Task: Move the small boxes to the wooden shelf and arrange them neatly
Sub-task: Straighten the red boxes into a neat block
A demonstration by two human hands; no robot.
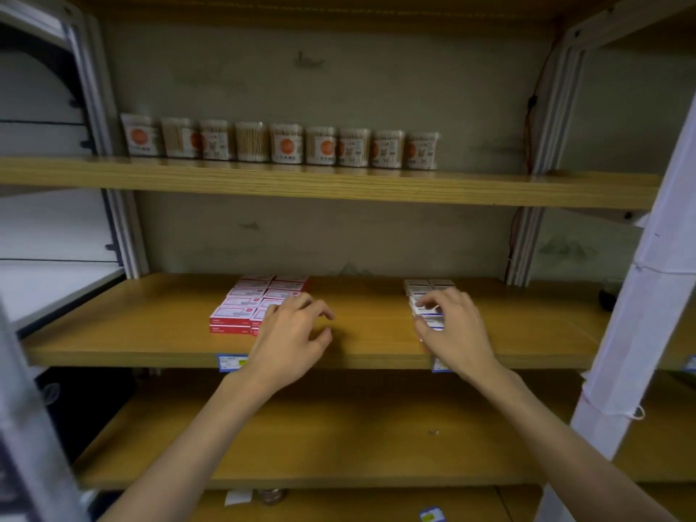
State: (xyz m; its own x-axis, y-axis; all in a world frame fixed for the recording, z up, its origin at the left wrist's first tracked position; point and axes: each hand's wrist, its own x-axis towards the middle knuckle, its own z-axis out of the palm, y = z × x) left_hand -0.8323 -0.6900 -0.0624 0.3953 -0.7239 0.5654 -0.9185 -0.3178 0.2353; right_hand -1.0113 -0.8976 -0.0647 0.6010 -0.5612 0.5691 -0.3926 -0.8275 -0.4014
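Observation:
On the middle wooden shelf (162, 329) lie two groups of small boxes. Red and white boxes (246, 303) form two neat rows left of centre. White boxes with blue stripes (427, 292) form a row to the right. My left hand (292, 329) hovers at the right edge of the red boxes, fingers loosely spread and holding nothing. My right hand (450, 324) lies over the front of the white boxes, with the fingertips and thumb curled around the nearest ones.
The upper shelf (339, 186) holds a row of cotton-swab tubs (286, 145). The lower shelf (339, 446) is bare wood. A white upright post (636, 314) stands close on the right, and a grey frame post (124, 235) on the left. Price tags (231, 362) hang on the shelf's front edge.

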